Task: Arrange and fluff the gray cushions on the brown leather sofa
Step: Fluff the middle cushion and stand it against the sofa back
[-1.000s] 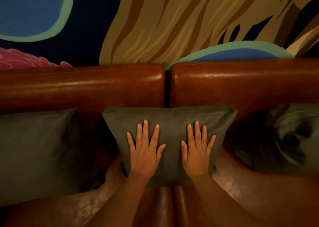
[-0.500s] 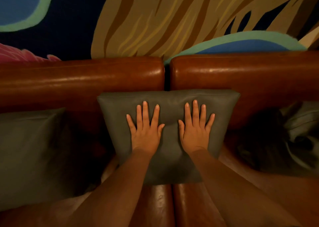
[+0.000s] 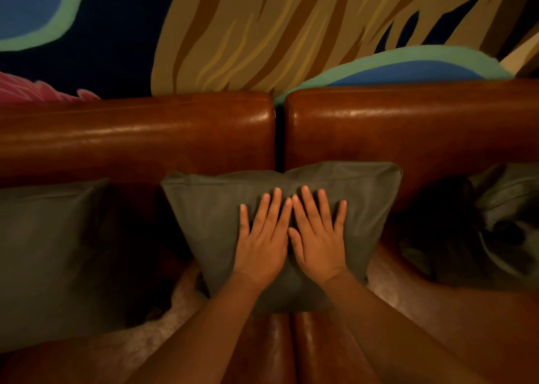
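Note:
A gray middle cushion (image 3: 204, 223) leans against the backrest of the brown leather sofa (image 3: 145, 138), over the gap between its two back sections. My left hand (image 3: 262, 237) and my right hand (image 3: 318, 234) lie flat on the cushion's front, fingers spread, side by side and touching at the index fingers. Neither hand grips anything. A second gray cushion (image 3: 49, 255) stands upright at the left. A third gray cushion (image 3: 490, 232) sits crumpled and slumped at the right.
A painted wall (image 3: 262, 27) with tan, blue, green and pink shapes rises right behind the sofa back. The leather seat (image 3: 268, 348) shows between my forearms, with pale worn patches beside the middle cushion.
My hands have slid together on the middle cushion, from a hand's width apart to touching. The cushion's top edge now sits lower against the backrest than half a second ago.

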The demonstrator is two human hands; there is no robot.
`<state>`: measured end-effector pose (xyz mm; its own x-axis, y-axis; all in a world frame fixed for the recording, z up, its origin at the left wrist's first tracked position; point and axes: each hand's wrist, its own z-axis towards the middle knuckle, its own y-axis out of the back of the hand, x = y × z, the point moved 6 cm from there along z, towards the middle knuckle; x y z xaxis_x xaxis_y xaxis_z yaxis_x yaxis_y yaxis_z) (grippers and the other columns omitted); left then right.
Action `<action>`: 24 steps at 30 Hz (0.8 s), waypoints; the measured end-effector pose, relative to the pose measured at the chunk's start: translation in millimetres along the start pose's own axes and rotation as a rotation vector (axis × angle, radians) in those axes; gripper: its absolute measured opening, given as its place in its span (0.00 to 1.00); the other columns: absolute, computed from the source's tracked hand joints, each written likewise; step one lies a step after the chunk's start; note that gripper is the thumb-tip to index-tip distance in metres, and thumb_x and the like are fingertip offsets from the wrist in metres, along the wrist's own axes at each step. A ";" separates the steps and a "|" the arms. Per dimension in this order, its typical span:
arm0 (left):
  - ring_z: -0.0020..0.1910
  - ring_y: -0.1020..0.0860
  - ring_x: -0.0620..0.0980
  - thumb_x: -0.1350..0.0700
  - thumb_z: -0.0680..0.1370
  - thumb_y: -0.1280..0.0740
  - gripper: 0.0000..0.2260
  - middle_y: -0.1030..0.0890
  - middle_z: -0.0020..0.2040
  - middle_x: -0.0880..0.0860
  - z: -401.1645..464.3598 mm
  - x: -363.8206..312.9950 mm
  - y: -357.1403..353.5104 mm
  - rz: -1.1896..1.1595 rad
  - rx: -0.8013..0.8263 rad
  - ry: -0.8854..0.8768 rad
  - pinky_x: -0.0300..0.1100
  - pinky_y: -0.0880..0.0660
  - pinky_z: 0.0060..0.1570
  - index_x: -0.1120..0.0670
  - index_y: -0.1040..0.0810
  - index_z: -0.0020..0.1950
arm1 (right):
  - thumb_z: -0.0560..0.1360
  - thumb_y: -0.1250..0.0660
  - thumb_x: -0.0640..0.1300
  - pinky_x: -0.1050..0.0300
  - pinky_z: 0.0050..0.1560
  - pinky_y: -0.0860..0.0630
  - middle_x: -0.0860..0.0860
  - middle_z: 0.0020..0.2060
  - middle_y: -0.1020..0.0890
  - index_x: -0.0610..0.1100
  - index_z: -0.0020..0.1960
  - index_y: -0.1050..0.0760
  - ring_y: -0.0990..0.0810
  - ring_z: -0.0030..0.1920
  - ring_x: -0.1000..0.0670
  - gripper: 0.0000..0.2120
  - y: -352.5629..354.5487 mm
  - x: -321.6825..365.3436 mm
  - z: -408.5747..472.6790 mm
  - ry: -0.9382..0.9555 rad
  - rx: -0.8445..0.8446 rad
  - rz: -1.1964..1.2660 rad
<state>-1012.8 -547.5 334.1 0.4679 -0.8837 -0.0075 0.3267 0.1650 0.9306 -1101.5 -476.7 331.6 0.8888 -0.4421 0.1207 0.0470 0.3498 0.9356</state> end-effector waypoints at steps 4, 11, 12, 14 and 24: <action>0.77 0.59 0.52 0.48 0.79 0.48 0.31 0.52 0.78 0.55 13.8 10.3 -13.3 0.036 0.081 -0.017 0.58 0.61 0.73 0.55 0.57 0.78 | 0.81 0.54 0.56 0.35 0.73 0.59 0.50 0.77 0.47 0.47 0.77 0.52 0.61 0.78 0.48 0.28 -6.2 -2.1 14.2 0.066 0.064 -0.054; 0.77 0.56 0.53 0.46 0.81 0.52 0.29 0.50 0.78 0.54 37.2 18.2 -30.4 0.079 0.137 0.003 0.57 0.60 0.73 0.55 0.56 0.78 | 0.80 0.51 0.53 0.36 0.73 0.57 0.51 0.77 0.45 0.48 0.78 0.49 0.49 0.77 0.44 0.27 -17.7 -18.1 43.1 0.122 0.128 -0.121; 0.77 0.53 0.53 0.45 0.81 0.51 0.28 0.49 0.78 0.54 38.0 19.7 -29.8 0.083 0.133 -0.009 0.57 0.58 0.73 0.55 0.54 0.78 | 0.81 0.51 0.53 0.35 0.73 0.56 0.51 0.77 0.44 0.49 0.78 0.49 0.49 0.77 0.44 0.27 -17.1 -21.3 44.8 0.135 0.132 -0.126; 0.77 0.48 0.54 0.45 0.80 0.48 0.28 0.47 0.78 0.54 38.9 24.1 -26.4 0.094 0.108 -0.055 0.57 0.56 0.73 0.53 0.50 0.78 | 0.81 0.51 0.54 0.34 0.73 0.54 0.51 0.77 0.44 0.51 0.78 0.50 0.49 0.77 0.43 0.27 -13.6 -30.5 47.6 0.121 0.140 -0.128; 0.76 0.47 0.62 0.44 0.79 0.45 0.25 0.42 0.77 0.60 40.1 121.3 10.7 0.200 0.077 0.121 0.64 0.61 0.70 0.49 0.41 0.76 | 0.81 0.53 0.55 0.33 0.72 0.58 0.48 0.78 0.44 0.49 0.78 0.45 0.48 0.77 0.44 0.27 14.9 -136.9 38.9 -0.168 0.189 -0.258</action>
<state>-985.5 -670.5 357.8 0.6133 -0.7773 0.1401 0.1562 0.2932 0.9432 -1240.2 -443.1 341.9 0.7704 -0.6314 -0.0890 0.1608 0.0574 0.9853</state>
